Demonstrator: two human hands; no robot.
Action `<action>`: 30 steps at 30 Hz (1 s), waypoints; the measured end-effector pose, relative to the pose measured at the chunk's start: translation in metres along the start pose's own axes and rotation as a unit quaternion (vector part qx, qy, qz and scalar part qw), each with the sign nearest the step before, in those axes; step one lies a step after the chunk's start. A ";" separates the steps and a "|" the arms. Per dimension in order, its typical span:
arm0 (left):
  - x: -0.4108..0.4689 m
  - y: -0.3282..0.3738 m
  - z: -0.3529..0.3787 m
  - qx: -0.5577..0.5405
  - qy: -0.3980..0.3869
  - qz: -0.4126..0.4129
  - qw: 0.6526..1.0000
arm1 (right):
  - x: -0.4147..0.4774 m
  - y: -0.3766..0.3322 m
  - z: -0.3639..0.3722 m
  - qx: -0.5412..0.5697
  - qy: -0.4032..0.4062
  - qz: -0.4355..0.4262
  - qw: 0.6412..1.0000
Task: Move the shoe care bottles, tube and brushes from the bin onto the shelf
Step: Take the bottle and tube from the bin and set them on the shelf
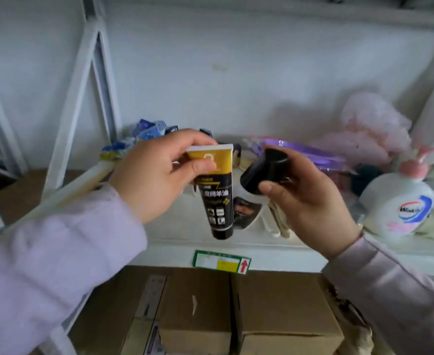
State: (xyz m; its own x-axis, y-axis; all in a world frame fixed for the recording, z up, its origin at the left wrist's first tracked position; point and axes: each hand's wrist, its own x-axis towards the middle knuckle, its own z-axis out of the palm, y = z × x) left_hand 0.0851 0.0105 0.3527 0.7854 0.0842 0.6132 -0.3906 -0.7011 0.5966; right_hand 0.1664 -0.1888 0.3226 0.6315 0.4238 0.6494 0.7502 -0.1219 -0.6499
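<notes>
My left hand [157, 172] pinches the crimped gold end of a black and gold tube [217, 201], which hangs cap-down over the white shelf [185, 226]. My right hand [310, 201] holds a bottle with a wide black cap [264, 172]; its white body with a dark label tilts down toward the shelf beside the tube. Pale brush handles [277, 221] lie on the shelf just under the bottle. The bin is out of view.
On the shelf: blue packets [147, 134] at the back left, a purple bag [303, 149], a pink fluffy thing [369, 129], a white pump bottle with a pink top [400, 201] at right. Cardboard boxes [236, 308] sit below. White frame struts [83, 98] rise at left.
</notes>
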 end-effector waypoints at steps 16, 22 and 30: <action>0.082 -0.040 0.061 0.250 -0.086 -0.045 0.963 | 0.078 0.060 0.011 -0.072 0.005 0.168 0.983; 0.078 -0.044 0.058 0.297 -0.062 -0.012 0.953 | 0.073 0.067 0.014 -0.093 -0.019 0.152 0.984; 0.074 -0.046 0.055 0.334 -0.054 0.041 0.940 | 0.060 0.067 0.012 -0.148 0.031 0.095 0.984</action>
State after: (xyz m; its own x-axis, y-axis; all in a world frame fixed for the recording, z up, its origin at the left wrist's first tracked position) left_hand 0.1879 0.0103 0.3419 0.8240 -0.0372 0.5654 -0.0920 -0.9934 0.0688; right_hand 0.2523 -0.1610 0.3135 0.7702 0.3129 0.5558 0.6353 -0.4538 -0.6249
